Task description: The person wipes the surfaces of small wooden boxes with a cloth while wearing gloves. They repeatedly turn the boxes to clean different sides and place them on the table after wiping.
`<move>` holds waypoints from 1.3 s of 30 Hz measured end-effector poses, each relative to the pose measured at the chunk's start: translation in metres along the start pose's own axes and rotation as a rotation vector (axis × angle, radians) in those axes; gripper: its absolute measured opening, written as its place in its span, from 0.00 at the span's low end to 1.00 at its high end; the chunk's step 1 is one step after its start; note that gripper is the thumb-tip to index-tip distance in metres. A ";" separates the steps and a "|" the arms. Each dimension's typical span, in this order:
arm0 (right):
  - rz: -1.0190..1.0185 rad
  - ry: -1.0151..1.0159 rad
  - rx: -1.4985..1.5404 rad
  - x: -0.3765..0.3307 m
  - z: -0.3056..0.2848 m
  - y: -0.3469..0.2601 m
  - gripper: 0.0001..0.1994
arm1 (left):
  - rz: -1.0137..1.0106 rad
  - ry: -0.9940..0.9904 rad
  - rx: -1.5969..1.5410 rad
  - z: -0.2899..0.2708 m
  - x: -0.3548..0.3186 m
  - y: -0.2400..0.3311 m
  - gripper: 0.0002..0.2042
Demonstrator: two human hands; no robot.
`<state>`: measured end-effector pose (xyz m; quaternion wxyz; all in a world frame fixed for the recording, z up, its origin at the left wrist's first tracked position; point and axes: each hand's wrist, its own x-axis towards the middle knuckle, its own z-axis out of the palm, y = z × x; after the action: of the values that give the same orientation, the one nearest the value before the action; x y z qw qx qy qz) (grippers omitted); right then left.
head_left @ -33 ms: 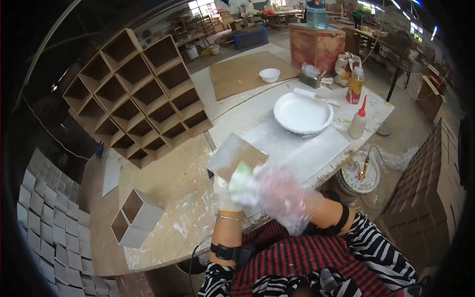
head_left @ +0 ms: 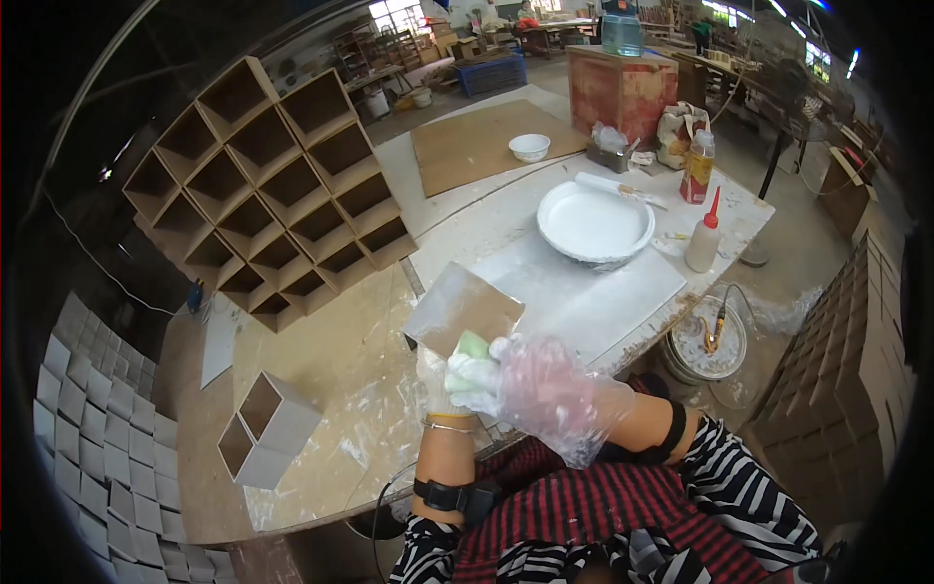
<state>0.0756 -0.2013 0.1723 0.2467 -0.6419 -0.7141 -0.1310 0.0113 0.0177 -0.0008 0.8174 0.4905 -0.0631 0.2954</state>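
My right hand (head_left: 550, 380), in a loose clear plastic glove, is closed around a pale green sponge (head_left: 472, 352) smeared with white. The sponge is at the near edge of a small box (head_left: 465, 307), whose upper face is part white and part bare brown. My left hand (head_left: 434, 378), in a whitish glove, grips the box at its near left end; its fingers are mostly hidden. Beyond the box stands a round white basin (head_left: 595, 222) of white paint-like liquid, with a white-handled brush (head_left: 613, 187) across its far rim.
A brown cubby stack (head_left: 282, 185) stands at the table's far left, a white two-compartment box (head_left: 277, 433) nearer. To the right are a red-tipped squeeze bottle (head_left: 703, 243), a labelled bottle (head_left: 698, 167) and a bucket (head_left: 705, 343) below. A white bowl (head_left: 529, 148) sits farther back.
The right hand and sponge, blurred before, now show sharply and sit slightly lower on the box's near edge. The box has shifted very slightly left.
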 end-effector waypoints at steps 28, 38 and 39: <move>0.042 0.063 -0.010 -0.019 0.018 0.029 0.13 | 0.027 -0.160 -0.647 0.056 0.001 0.029 0.28; 0.067 0.010 0.855 0.005 0.018 0.086 0.13 | -0.094 0.049 0.738 -0.001 -0.001 -0.011 0.28; -0.109 -0.050 0.562 0.000 0.023 0.088 0.13 | -0.049 0.114 0.769 -0.004 -0.003 -0.011 0.26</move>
<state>0.1578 -0.1778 0.1415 0.3898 -0.5121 -0.7617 0.0751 0.0140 0.0164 -0.0122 0.5829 0.7453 0.1094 0.3048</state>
